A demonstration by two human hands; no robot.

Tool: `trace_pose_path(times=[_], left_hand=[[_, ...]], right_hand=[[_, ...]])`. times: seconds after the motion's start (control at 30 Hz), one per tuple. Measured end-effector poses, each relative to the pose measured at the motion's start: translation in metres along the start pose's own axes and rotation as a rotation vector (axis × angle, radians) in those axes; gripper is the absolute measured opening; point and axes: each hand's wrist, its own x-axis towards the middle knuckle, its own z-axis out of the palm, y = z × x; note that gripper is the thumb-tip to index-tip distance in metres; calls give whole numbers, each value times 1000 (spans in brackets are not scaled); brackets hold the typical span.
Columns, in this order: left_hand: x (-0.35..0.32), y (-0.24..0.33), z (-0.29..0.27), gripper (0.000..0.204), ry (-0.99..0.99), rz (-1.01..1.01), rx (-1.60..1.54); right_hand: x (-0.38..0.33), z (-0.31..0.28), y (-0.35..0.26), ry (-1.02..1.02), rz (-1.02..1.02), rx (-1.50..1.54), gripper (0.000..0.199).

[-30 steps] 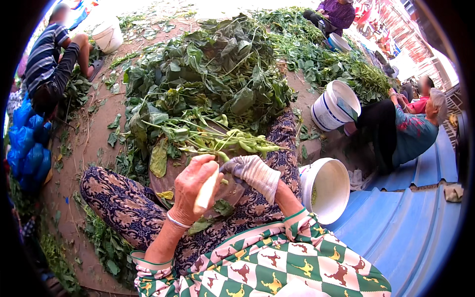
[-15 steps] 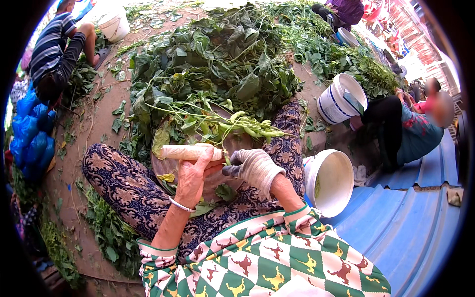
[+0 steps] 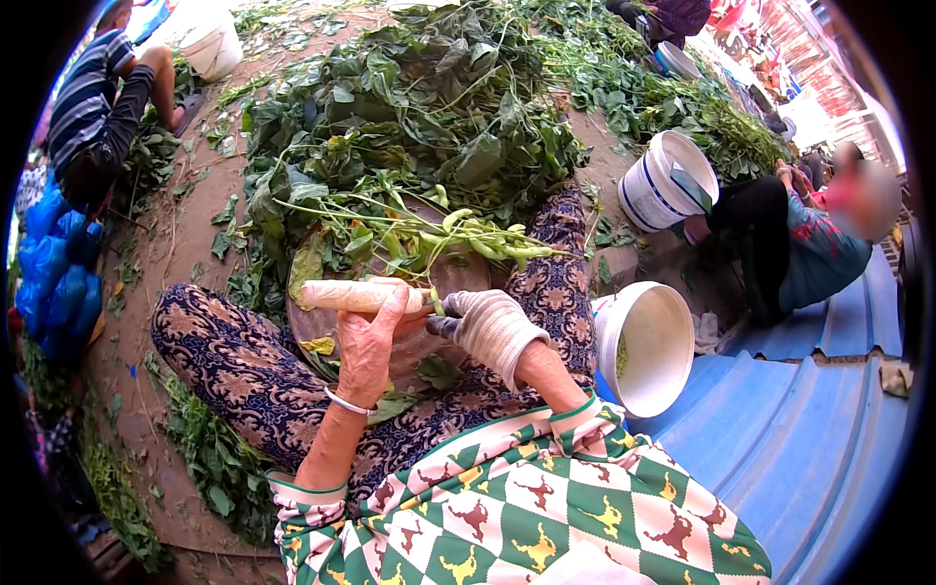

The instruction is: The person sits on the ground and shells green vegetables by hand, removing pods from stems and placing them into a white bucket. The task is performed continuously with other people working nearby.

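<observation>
My bare left hand [image 3: 369,336], a white bangle at its wrist, is closed around a pale cylinder [image 3: 336,295] that looks wrapped. My right hand [image 3: 492,330] wears a knitted beige glove with dark fingertips. Its fingers are pinched at a small green bean pod [image 3: 436,301], right beside my left fingertips. Just beyond both hands lies a stalk with plump green bean pods [image 3: 492,244]. Beneath it a round brownish tray or board [image 3: 458,278] shows between my legs, with loose leaves [image 3: 439,370] on it. The cylinder's right end is partly hidden by my fingers.
A tall heap of leafy bean plants [image 3: 419,107] rises ahead. A white bucket [image 3: 663,341] lies tilted at my right knee, and another white bucket [image 3: 648,195] stands farther off. Blue corrugated sheeting [image 3: 770,419] covers the lower right. Other people sit nearby left and right.
Both hands have shifted slightly left in the picture, staying close together. The whole scene has moved a little the same way. The small pod shows more clearly between them.
</observation>
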Motion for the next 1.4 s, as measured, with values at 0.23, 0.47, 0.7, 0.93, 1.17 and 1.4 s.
trace_pose_path(times=[0.23, 0.47, 0.7, 0.93, 1.17, 1.4], left_hand=[[-2, 6, 10, 13, -45, 33, 48], [-1, 4, 16, 8, -42, 126, 176], [3, 3, 6, 10, -2, 25, 26], [6, -7, 1, 11, -50, 40, 81], [9, -4, 0, 12, -99, 9, -104], [7, 10, 4, 12, -176, -70, -431]], right_hand=[[-2, 2, 2, 21, -29, -112, 33], [-1, 16, 10, -18, 2, 175, 29], [-1, 10, 1, 6, 115, 251, 33], [-2, 18, 7, -25, 138, 376, 32], [-14, -3, 1, -273, 334, 1268, 34], [-12, 0, 19, -422, 141, 1585, 37]])
